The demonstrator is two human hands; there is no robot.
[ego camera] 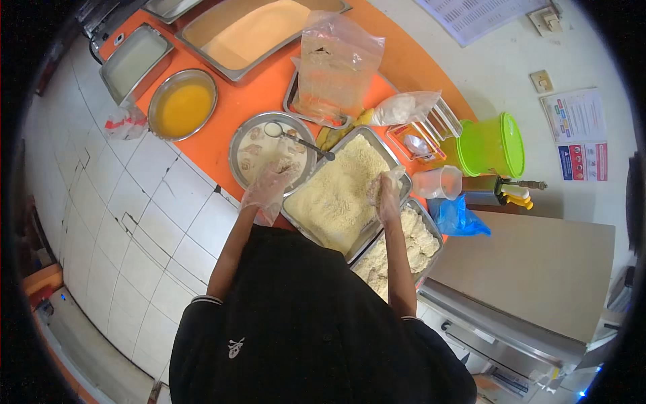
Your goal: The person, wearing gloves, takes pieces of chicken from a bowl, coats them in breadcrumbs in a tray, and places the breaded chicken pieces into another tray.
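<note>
My left hand (267, 187), in a clear plastic glove, reaches over the near rim of a round metal bowl (234, 160). Pale liquid with several pieces of what looks like raw meat fills the bowl, and a ladle (303, 142) lies across it. The glove and blur hide whether those fingers grip a piece. Over the right side of a metal tray of pale breading flour (338, 194) is my right hand (386, 197), also gloved. Its fingers curl, their contents unclear. Partly under my right forearm, another tray holds flour-coated pieces (419, 240).
Beyond the bowl, a plastic bag (338, 65) lies over a small tray. To the left stand a bowl of yellow liquid (184, 108) and deep metal pans (239, 43). A clear plastic jug (438, 183), knife block (479, 191), blue bag (459, 217) and green-lidded bucket (487, 146) crowd the right.
</note>
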